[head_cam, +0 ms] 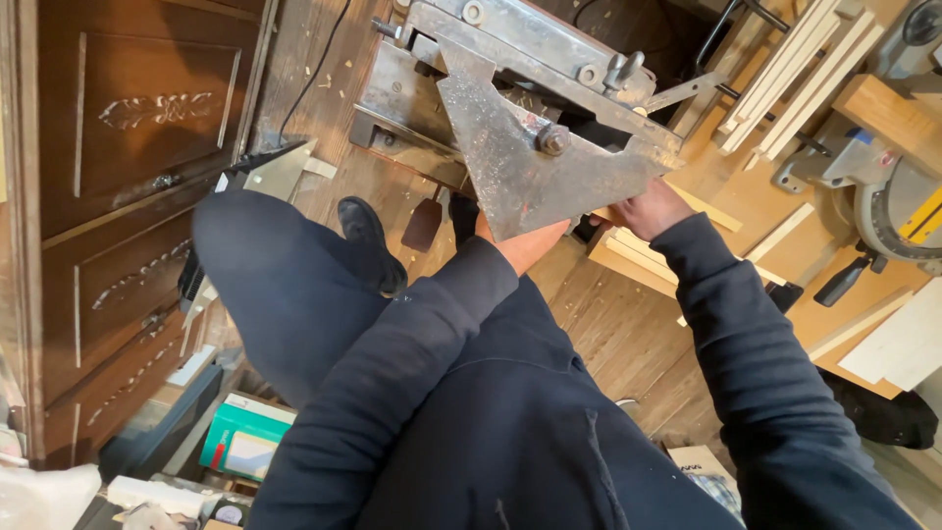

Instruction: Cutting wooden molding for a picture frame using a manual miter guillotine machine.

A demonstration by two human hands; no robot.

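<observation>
Left hand (525, 245): mostly hidden under the grey metal machine (520, 128); only wrist and palm edge show, so its grip cannot be told.
Right hand (653, 208): fingers curled on the pale wooden strip (628, 257) at the machine's lower right edge; how tightly is unclear.
Strip: lies on the wooden workbench (608, 324), just beside the machine's triangular plate (510, 167).
Around: a mitre saw (898, 191) at right, white mouldings (800, 74) above, a carved dark cabinet (118, 196) at left.
</observation>
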